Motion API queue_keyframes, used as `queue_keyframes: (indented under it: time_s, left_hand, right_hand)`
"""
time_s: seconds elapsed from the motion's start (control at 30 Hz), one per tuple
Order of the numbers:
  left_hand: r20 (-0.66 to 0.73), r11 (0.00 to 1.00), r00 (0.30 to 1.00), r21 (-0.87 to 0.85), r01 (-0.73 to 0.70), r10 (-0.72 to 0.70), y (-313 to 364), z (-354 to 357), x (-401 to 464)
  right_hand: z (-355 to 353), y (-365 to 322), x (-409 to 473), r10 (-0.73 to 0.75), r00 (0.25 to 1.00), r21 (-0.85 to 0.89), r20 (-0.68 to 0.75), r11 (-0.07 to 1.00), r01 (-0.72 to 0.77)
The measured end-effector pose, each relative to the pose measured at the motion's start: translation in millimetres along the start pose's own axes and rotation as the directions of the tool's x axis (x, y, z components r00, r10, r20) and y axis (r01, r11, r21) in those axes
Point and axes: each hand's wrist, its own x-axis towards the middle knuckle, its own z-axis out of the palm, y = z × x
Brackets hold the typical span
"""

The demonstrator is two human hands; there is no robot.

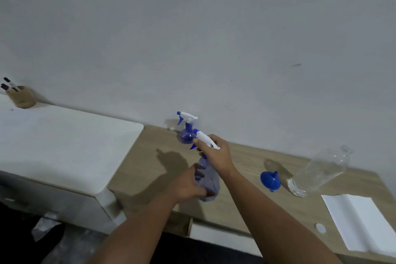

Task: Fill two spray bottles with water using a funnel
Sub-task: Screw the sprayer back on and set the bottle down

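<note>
Item: near spray bottle (pixel 209 178), translucent blue-violet body, white trigger head with blue nozzle and lever. Held tilted above the wood tabletop (pixel 154 163), centre of view.
Left hand (pixel 189 184): fingers wrapped round the bottle's lower body.
Right hand (pixel 216 152): closed over the trigger head at the neck; judged to be unscrewing it.
Second spray bottle (pixel 186 130): same make, upright, cap on, at 12 o'clock from the held one, close to the wall.
Funnel (pixel 270 180): blue, lying on its side at 3 o'clock, well apart from the hands.
Water bottle (pixel 319 171): clear plastic, uncapped as far as can be told, beyond the funnel at 3 o'clock, just beside it.
White sheet (pixel 360 221): at 4 o'clock, near the tabletop's edge.
Risks, judged: the thin body may buckle under the left hand's grip; the head's dip tube may drip or snag on withdrawal; a sweeping right elbow may topple the open water bottle onto the sheet.
</note>
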Motion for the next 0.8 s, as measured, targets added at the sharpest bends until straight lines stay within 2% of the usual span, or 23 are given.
queue_keyframes:
  time_s: [0.07, 0.23, 0.33, 0.47, 0.57, 0.8]
  left_hand:
    - [-0.092, 1.0, 0.996, -0.009, 0.002, -0.003, 11.4, -3.6, 15.7]
    - [-0.249, 0.988, 0.966, 0.154, -0.031, 0.069, 40.8, -18.0, 47.8]
    - [-0.281, 0.973, 0.958, 0.23, 0.008, 0.059, 51.4, -23.0, 71.5]
    - [-0.343, 0.977, 0.931, 0.206, -0.053, 0.123, 63.2, -33.5, 116.9]
    - [-0.264, 0.922, 0.955, 0.386, -0.025, 0.136, 69.2, -31.6, 146.6]
    - [-0.407, 0.935, 0.913, 0.327, 0.134, 0.011, 38.2, -3.4, 219.2]
  right_hand:
    - [-5.2, -3.4, 9.0, -0.057, 0.996, -0.095, -0.066, 0.994, 0.051]
    - [-22.4, -0.5, 24.9, -0.146, 0.982, -0.397, -0.119, 0.914, 0.087]
    - [-28.9, -6.3, 49.3, -0.102, 0.987, -0.405, -0.126, 0.913, 0.043]
    - [-31.8, -2.4, 97.2, -0.068, 0.981, -0.392, -0.184, 0.92, -0.01]
    - [-32.2, 7.6, 123.3, -0.049, 0.977, -0.392, -0.208, 0.919, -0.037]
    - [-35.8, 64.6, 183.6, 0.033, 0.983, -0.41, -0.182, 0.906, -0.107]
